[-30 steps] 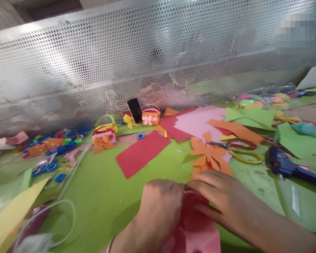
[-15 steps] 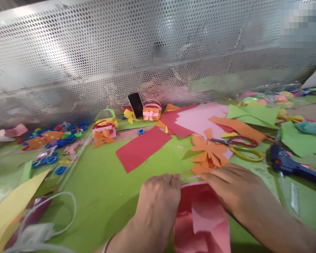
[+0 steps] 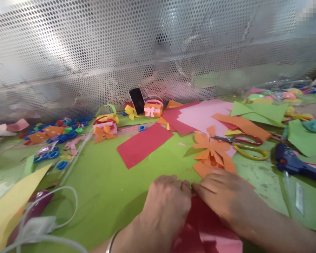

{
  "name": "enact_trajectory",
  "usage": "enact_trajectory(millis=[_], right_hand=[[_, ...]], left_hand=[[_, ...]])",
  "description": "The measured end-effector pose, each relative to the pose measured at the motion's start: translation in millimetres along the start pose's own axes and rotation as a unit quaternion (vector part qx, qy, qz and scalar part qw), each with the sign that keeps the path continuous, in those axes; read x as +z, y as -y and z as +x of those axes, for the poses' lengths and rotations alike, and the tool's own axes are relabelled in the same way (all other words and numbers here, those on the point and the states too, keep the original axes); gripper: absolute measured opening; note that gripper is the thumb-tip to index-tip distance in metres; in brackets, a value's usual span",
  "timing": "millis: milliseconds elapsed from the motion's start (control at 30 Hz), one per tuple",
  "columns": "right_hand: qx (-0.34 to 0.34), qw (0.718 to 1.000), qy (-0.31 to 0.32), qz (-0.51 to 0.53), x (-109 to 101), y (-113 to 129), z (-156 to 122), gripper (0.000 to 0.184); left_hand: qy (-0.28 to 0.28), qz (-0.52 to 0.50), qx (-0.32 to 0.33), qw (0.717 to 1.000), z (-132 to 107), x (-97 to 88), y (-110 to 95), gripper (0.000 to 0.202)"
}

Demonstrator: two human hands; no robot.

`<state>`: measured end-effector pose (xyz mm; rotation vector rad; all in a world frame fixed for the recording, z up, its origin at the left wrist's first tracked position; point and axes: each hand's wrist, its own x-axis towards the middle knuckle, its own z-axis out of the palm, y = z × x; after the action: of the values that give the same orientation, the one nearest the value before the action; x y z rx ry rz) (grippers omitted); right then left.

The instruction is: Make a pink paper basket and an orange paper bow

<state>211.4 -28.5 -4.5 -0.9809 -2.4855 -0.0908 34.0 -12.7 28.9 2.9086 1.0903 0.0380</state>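
Note:
Both my hands are at the far edge of a pink and red folded paper piece (image 3: 208, 228) close to my body. My left hand (image 3: 168, 203) is closed on that edge, its fingers curled under and partly hidden. From the other side my right hand (image 3: 223, 196) pinches the same edge, fingertips almost meeting the left ones. Just beyond the right hand lie orange paper cut-outs (image 3: 212, 149), one petal-shaped. A red paper rectangle (image 3: 144, 146) rests flat ahead of the left hand.
Scissors (image 3: 242, 142) and a blue glue gun (image 3: 287, 160) lie to the right. A phone (image 3: 137, 101) leans on the perforated metal panel (image 3: 100, 52) beside small paper baskets (image 3: 153, 109). Blue rings, yellow paper (image 3: 18, 200) and a white cable (image 3: 75, 200) occupy the left.
My hands have come closer together along the paper's far edge, the left shifting right. The paper's opening is narrower and darker, and the view has tilted slightly.

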Motion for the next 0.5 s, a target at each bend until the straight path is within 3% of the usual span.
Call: enact_trajectory(millis=[100, 233, 500], right_hand=[[-0.008, 1.000, -0.012, -0.008, 1.2, 3.0, -1.1, 0.028], [-0.025, 0.998, -0.010, -0.060, 2.0, 5.4, -1.4, 0.029], [-0.035, 0.996, 0.005, -0.087, 0.3, 0.9, -0.3, 0.027]], left_hand=[[0.012, 0.010, 0.039, 0.999, 1.0, 0.0, 0.0, 0.009], [0.010, 0.047, 0.022, 0.999, -1.8, -1.0, -1.1, 0.013], [0.059, 0.018, 0.015, 0.998, -0.7, -3.0, 1.3, 0.012]])
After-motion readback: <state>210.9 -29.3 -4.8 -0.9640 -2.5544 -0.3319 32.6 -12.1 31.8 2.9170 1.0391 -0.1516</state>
